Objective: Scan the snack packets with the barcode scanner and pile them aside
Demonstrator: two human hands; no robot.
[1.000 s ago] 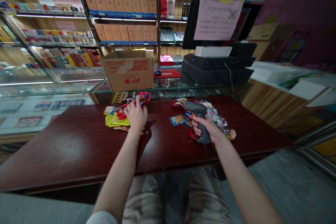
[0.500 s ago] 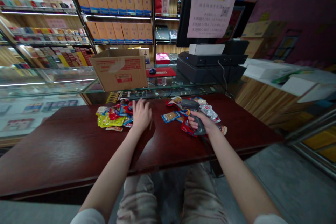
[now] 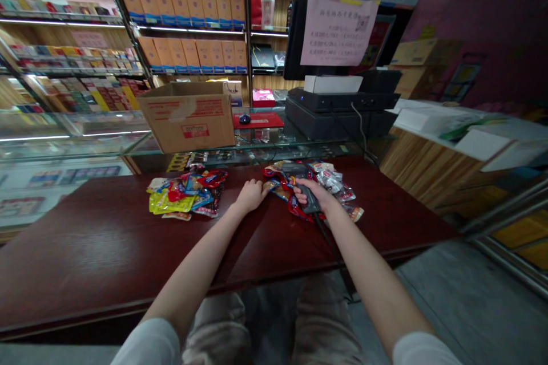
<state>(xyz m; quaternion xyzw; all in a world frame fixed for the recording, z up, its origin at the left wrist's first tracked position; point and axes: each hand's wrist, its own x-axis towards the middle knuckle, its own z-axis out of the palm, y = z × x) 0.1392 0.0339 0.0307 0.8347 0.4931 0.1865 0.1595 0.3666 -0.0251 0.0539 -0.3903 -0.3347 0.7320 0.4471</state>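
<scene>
My right hand (image 3: 314,195) is wrapped round the handle of a dark barcode scanner (image 3: 309,201), whose head lies over the right-hand pile of snack packets (image 3: 331,179). At that pile's left edge, my left hand (image 3: 252,195) has its fingers closed on the end of a small snack packet (image 3: 270,185); the fingertips are partly hidden. Another heap of snack packets (image 3: 182,197), yellow, red and blue, lies to the left on the dark red table (image 3: 107,251). A black cable hangs from the scanner's handle over the table's front edge.
Behind the table is a glass counter with an open cardboard box (image 3: 188,120), a mouse (image 3: 244,118) on a red mat, and a monitor (image 3: 295,40) above a black cash drawer (image 3: 338,120). Shelves of boxed goods stand behind. A wooden cabinet (image 3: 411,165) is at the right.
My left hand has moved right, from beside the left heap to the packet at the edge of the right pile, and closed on it. My right hand still holds the scanner.
</scene>
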